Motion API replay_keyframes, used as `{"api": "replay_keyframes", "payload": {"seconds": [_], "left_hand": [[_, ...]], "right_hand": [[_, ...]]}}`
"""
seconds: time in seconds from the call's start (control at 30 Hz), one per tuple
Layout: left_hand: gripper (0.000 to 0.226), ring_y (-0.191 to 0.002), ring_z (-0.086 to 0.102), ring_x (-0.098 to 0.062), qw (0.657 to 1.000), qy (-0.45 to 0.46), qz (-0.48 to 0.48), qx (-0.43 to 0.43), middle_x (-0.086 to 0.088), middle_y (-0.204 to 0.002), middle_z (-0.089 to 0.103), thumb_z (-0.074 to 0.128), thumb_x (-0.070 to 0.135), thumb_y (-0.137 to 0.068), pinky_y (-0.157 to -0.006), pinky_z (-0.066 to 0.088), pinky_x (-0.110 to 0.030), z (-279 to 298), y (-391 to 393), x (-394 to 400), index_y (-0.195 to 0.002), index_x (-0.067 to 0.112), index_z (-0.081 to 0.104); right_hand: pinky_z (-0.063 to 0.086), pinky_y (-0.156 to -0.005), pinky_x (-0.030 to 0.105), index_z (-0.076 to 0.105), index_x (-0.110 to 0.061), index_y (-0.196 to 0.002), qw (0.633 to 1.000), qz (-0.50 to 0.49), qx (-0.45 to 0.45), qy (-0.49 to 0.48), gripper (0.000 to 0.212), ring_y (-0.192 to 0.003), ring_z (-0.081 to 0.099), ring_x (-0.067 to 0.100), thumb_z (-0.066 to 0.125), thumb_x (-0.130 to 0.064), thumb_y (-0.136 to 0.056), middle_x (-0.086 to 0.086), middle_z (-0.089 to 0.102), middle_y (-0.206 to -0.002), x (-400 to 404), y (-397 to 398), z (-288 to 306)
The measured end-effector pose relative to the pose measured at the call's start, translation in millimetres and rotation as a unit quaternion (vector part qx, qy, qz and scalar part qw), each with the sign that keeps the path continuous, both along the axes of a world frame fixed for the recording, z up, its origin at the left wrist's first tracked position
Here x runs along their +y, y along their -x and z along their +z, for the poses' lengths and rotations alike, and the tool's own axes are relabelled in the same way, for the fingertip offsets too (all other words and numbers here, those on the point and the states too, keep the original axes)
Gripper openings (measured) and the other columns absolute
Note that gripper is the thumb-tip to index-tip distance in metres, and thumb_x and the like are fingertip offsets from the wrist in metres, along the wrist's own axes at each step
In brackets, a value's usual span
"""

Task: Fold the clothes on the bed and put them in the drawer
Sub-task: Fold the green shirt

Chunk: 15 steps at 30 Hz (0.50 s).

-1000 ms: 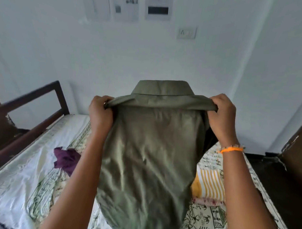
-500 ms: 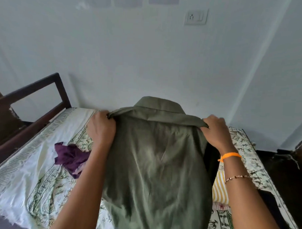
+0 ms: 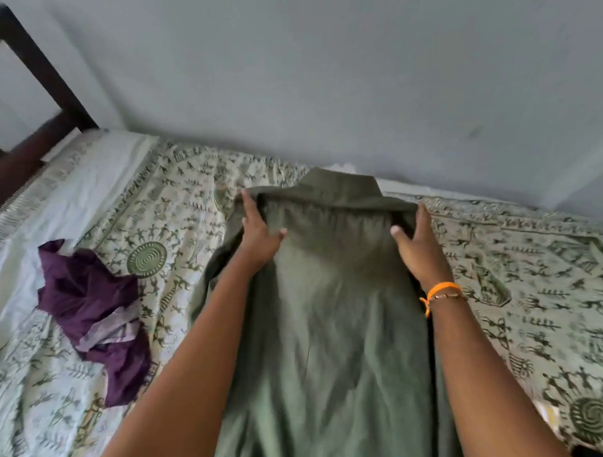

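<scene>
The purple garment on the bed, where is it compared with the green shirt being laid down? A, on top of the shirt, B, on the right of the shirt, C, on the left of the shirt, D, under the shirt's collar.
C: the crumpled purple garment lies on the bedsheet to the left of the green shirt, apart from it, beyond the left hand.

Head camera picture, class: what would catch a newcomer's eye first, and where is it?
First, the long olive-green collared shirt spread down the middle of the bed, with the left hand and right hand gripping its shoulders. Next, the crumpled purple garment lying to the left on the cream bedsheet with green figure prints.
</scene>
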<state>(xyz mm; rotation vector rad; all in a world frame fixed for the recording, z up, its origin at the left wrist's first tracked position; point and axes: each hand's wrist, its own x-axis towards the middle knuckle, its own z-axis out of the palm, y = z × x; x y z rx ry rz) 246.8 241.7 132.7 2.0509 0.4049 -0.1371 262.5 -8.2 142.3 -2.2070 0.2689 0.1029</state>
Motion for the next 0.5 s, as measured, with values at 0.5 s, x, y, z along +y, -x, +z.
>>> {"api": "replay_keyframes", "payload": {"seconds": [0.5], "left_hand": [[0.07, -0.141, -0.025, -0.021, 0.902, -0.283, -0.235, 0.225, 0.013, -0.147, -0.036, 0.03, 0.049, -0.096, -0.116, 0.0, -0.046, -248, 224, -42, -0.136, 0.049, -0.027]], "right_hand": [[0.004, -0.115, 0.048, -0.009, -0.043, -0.145, 0.901, 0.269, 0.188, 0.283, 0.078, -0.145, -0.009, 0.024, 0.045, -0.044, -0.09, -0.004, -0.019, -0.156, 52, 187, -255]]}}
